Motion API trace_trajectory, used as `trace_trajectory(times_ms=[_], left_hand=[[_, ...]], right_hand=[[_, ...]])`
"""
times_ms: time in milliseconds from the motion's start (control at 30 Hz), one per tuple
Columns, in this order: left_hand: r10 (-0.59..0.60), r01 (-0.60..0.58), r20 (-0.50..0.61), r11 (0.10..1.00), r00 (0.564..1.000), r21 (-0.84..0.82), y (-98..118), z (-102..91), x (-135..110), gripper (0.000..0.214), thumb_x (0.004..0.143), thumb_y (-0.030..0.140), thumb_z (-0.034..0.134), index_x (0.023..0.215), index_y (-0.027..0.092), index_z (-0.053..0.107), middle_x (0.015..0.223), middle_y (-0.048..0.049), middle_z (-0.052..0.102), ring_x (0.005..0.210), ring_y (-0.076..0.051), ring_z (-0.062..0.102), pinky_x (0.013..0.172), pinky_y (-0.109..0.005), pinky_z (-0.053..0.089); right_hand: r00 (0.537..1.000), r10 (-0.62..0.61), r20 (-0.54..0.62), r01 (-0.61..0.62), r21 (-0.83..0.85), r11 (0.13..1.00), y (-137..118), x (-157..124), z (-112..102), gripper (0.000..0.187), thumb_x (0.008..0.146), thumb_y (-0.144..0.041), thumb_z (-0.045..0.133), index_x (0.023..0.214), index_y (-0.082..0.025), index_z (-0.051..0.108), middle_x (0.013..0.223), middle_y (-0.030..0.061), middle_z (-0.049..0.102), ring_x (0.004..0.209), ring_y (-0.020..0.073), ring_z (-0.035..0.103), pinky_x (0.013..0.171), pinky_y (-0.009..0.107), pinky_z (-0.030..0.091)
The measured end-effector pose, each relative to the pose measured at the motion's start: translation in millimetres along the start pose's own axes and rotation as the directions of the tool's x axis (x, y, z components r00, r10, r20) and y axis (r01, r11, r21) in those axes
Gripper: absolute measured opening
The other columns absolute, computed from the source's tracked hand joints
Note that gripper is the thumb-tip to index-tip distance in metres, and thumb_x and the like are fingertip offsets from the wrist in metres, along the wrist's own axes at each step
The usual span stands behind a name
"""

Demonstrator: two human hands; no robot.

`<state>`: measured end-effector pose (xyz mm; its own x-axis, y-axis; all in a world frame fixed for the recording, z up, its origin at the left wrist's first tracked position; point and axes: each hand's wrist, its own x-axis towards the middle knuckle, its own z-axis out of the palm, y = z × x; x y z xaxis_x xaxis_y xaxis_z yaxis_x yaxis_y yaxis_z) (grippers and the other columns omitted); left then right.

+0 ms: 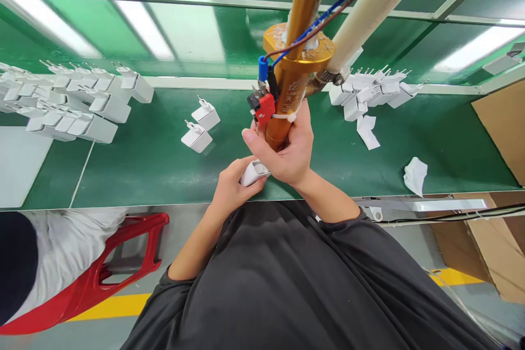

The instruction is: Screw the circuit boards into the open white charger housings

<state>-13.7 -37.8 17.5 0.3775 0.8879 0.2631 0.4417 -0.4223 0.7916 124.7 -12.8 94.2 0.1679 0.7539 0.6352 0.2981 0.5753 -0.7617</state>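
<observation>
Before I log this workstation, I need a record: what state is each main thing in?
Left hand: closed on the white piece
White piece: held, no prongs visible
Right hand: wrapped around the gold tool
Gold tool: gripped near its lower end
Red switch: strapped to the gold tool
Adapter pair: set apart, prongs up
Left adapter group: clustered, prongs upward
Right adapter group: clustered, prongs showing
White scrap: crumpled
Red stool: partly covered

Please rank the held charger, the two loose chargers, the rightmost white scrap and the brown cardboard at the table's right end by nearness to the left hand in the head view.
1. Held charger: in the left hand.
2. Two loose chargers: left, beyond it.
3. White scrap: right.
4. Brown cardboard: far right.
</observation>
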Motion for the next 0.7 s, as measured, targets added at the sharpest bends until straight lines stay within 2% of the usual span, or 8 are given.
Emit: trace_trajectory(times_ms=[133, 333, 567, 700], left_hand=[[-0.015, 0.015, 0.004, 1.000, 1.000, 0.023, 0.0, -0.9, -0.4, 0.037, 0.078, 0.030, 0.070, 0.112, 0.017, 0.066, 0.087, -0.0025, 0.069, 0.071, -0.013, 0.060, 0.067, -0.022, 0.048], [0.013, -0.013, 0.006, 1.000, 1.000, 0.020, -2.0, -1.1, 0.0, 0.036, 0.078, 0.030, 0.070, 0.112, 0.018, 0.066, 0.086, -0.0024, 0.069, 0.071, -0.014, 0.060, 0.067, -0.023, 0.049], [0.006, -0.006, 0.001, 0.999, 1.000, 0.042, 1.8, -3.3, 1.3, 0.036, 0.077, 0.029, 0.071, 0.111, 0.018, 0.067, 0.086, -0.0019, 0.069, 0.071, -0.014, 0.060, 0.068, -0.023, 0.048], [0.007, -0.007, 0.001, 0.999, 1.000, 0.042, -0.3, -2.5, 0.6, 0.035, 0.079, 0.032, 0.069, 0.111, 0.018, 0.067, 0.085, -0.0022, 0.069, 0.071, -0.014, 0.060, 0.068, -0.024, 0.048]], right_hand=[[1.000, 0.026, -0.005, -0.026, 0.055, 0.998, -0.2, 0.9, 0.3, 0.028, 0.091, -0.045, 0.054, 0.106, -0.024, 0.044, 0.096, 0.0013, 0.062, 0.078, 0.0121, 0.064, 0.073, 0.031, 0.060], [0.994, 0.092, 0.049, -0.096, 0.064, 0.993, -1.2, -0.9, 2.0, 0.036, 0.089, -0.052, 0.056, 0.109, -0.025, 0.041, 0.094, 0.0007, 0.061, 0.070, 0.0112, 0.061, 0.067, 0.031, 0.059], [0.999, 0.027, 0.033, -0.030, 0.120, 0.992, 0.6, 3.1, -1.4, 0.026, 0.090, -0.043, 0.056, 0.105, -0.026, 0.042, 0.090, -0.0015, 0.058, 0.072, 0.0110, 0.061, 0.069, 0.031, 0.058], [0.998, 0.033, 0.044, -0.039, 0.129, 0.991, 1.5, 2.2, -1.4, 0.035, 0.087, -0.048, 0.060, 0.106, -0.027, 0.040, 0.092, -0.0009, 0.056, 0.073, 0.0120, 0.061, 0.065, 0.031, 0.058]])
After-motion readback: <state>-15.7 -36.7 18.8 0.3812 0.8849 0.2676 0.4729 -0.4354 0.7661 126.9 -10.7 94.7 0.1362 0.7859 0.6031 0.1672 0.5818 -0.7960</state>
